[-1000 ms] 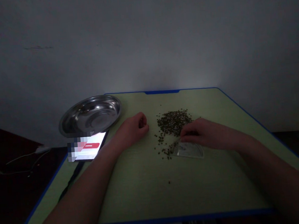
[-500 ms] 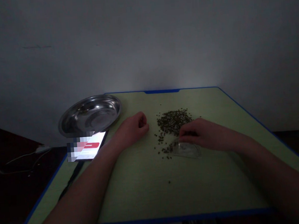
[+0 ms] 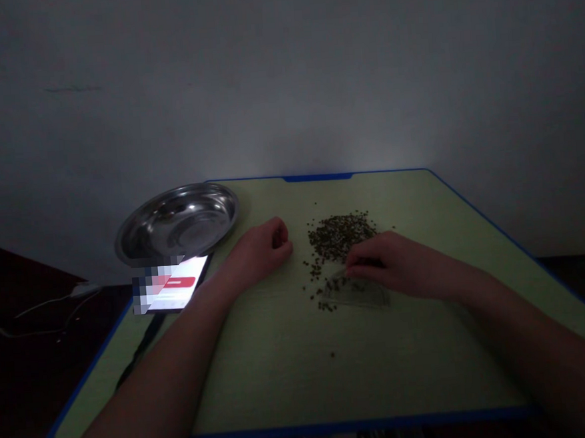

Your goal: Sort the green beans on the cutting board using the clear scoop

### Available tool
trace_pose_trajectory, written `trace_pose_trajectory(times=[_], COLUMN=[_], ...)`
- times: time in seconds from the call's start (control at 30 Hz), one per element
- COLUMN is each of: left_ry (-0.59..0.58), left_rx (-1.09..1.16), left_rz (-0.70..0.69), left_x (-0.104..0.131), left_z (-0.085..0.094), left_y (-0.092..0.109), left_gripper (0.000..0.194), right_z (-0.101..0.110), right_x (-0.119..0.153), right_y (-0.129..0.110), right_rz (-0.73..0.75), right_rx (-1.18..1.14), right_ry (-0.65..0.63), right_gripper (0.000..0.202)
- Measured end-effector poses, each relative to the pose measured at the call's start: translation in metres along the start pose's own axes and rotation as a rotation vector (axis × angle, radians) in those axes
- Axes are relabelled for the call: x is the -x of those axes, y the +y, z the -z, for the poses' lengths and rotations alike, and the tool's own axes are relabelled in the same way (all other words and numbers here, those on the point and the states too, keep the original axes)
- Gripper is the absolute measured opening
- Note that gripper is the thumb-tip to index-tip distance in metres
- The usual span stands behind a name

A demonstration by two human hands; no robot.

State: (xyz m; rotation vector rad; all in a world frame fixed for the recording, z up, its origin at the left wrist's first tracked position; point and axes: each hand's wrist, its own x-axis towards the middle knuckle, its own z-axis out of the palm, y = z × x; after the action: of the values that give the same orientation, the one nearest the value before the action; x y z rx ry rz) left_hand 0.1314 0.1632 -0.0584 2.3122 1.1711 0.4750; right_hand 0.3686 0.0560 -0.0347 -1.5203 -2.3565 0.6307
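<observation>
A heap of small dark grains (image 3: 341, 234), like seeds or dried beans, lies on the pale green tabletop (image 3: 263, 368), with strays along its near left side. My right hand (image 3: 375, 260) is at the heap's near right edge, its fingers pinching the rim of a clear see-through container (image 3: 361, 299), probably plastic. Some grains show through it; whether they are inside or under it is hard to tell. To the left of the heap my left hand (image 3: 264, 247) rests on its side, fingers curled in a loose fist with nothing visible in them.
At the back left stands a shiny metal basin (image 3: 177, 220), partly over the table's edge. A lit phone (image 3: 180, 290) lies before it, beside my left forearm, with a dark strap (image 3: 144, 346) below. Blue edging (image 3: 319, 177) rims the table, and a grey wall rises behind.
My right hand has moved slightly left with the clear container, which tilts differently and now shows more grains through it. My left hand stays where it was.
</observation>
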Motion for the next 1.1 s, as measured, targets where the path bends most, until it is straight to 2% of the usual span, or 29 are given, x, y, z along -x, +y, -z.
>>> trace_pose_trajectory(times=[0.37, 0.67, 1.1], left_ry=[-0.005, 0.000, -0.007], left_rx=[0.008, 0.002, 0.005], left_rz=[0.001, -0.007, -0.004], left_x=[0.0001, 0.0007, 0.0008], left_z=[0.0002, 0.0005, 0.0011], left_y=[0.0029, 0.0020, 0.0031], left_gripper=[0.006, 0.005, 0.006], right_z=[0.0012, 0.0025, 0.0008], right_x=[0.0012, 0.0028, 0.0013], right_y=[0.0038, 0.0010, 0.0024], right_rz=[-0.020, -0.031, -0.046], right_rx=[0.009, -0.025, 0.047], right_ry=[-0.016, -0.129, -0.025], right_gripper=[0.023, 0.025, 0.023])
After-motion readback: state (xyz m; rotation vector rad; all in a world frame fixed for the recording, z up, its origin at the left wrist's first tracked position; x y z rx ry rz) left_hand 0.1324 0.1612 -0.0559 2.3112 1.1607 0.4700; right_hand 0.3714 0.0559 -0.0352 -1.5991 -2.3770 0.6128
